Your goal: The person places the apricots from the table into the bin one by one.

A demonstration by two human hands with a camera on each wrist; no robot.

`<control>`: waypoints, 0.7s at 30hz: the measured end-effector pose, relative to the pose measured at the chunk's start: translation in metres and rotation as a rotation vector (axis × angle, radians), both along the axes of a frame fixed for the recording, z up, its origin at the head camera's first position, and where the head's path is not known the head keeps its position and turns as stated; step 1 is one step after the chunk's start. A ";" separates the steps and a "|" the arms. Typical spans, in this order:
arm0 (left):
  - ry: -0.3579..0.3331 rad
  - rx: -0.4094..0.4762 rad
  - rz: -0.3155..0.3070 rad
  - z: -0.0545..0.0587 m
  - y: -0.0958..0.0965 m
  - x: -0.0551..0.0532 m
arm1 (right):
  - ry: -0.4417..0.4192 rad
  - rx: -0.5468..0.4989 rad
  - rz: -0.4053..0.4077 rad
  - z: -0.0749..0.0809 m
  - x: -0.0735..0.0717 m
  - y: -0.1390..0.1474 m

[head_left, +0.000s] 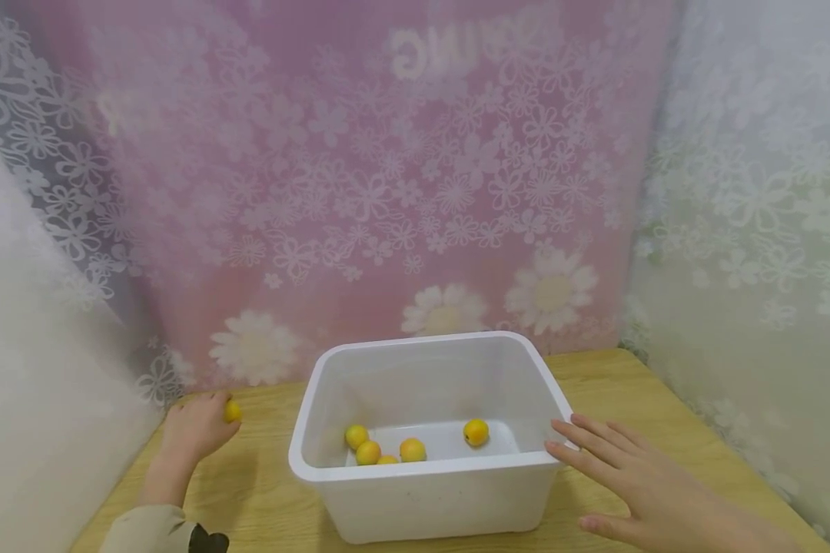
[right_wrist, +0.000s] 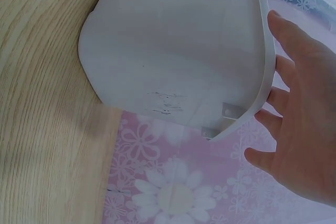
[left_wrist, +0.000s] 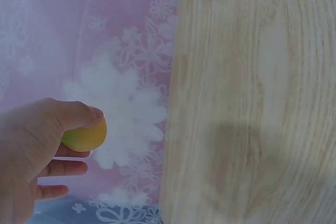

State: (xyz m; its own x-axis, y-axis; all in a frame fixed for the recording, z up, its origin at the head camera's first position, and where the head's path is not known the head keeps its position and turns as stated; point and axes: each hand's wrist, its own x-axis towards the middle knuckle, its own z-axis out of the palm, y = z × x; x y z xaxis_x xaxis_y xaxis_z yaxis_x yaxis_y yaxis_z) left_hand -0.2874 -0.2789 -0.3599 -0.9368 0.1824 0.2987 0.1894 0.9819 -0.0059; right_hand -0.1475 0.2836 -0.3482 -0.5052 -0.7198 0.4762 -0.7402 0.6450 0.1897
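My left hand [head_left: 199,424] pinches a small round yellow-orange fruit [head_left: 232,411] left of the white plastic tub [head_left: 429,503]. In the left wrist view, the thumb presses on this fruit [left_wrist: 86,137] while the lower fingers stay apart from it. Several similar fruits lie on the tub's bottom: a group at the left, including one fruit [head_left: 356,437], and a single fruit [head_left: 476,432] toward the right. One of the group is partly hidden by the front rim. My right hand [head_left: 636,468], fingers spread, touches the tub's right rim [right_wrist: 269,51].
Under the tub is a wood-grain table [head_left: 277,438]. A pink flowered sheet [head_left: 387,192] rises behind it, and pale flowered sheets [head_left: 754,253] border the sides. The left hand is near the table's back left corner.
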 end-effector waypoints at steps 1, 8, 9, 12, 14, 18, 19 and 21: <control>0.004 0.001 -0.004 0.002 0.002 0.001 | -0.001 -0.003 0.001 0.000 0.000 0.000; 0.058 -0.020 -0.034 0.020 0.019 0.006 | -0.010 -0.021 0.005 0.000 0.000 -0.001; 0.062 -0.021 -0.038 0.022 0.021 0.007 | -0.013 -0.022 0.005 0.000 0.000 -0.001; 0.070 -0.026 -0.051 0.028 0.028 0.008 | -0.024 -0.010 -0.006 0.000 0.001 -0.001; 0.076 -0.030 -0.063 0.032 0.032 0.008 | -0.030 -0.008 -0.008 0.000 0.001 -0.001; 0.110 -0.051 -0.094 0.041 0.041 0.009 | -0.033 -0.007 -0.009 0.000 0.001 -0.001; 0.125 -0.060 -0.104 0.043 0.043 0.009 | -0.034 -0.015 -0.002 0.000 0.000 -0.001; 0.150 -0.075 -0.124 0.048 0.047 0.010 | -0.037 -0.010 -0.009 0.000 0.000 -0.001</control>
State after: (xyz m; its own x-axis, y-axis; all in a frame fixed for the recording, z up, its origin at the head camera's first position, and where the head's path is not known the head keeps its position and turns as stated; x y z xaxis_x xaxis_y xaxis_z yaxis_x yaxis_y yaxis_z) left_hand -0.2777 -0.2318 -0.3117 -0.8518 0.3202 0.4146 0.2998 0.9470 -0.1153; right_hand -0.1474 0.2827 -0.3485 -0.5290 -0.7106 0.4639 -0.7410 0.6532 0.1555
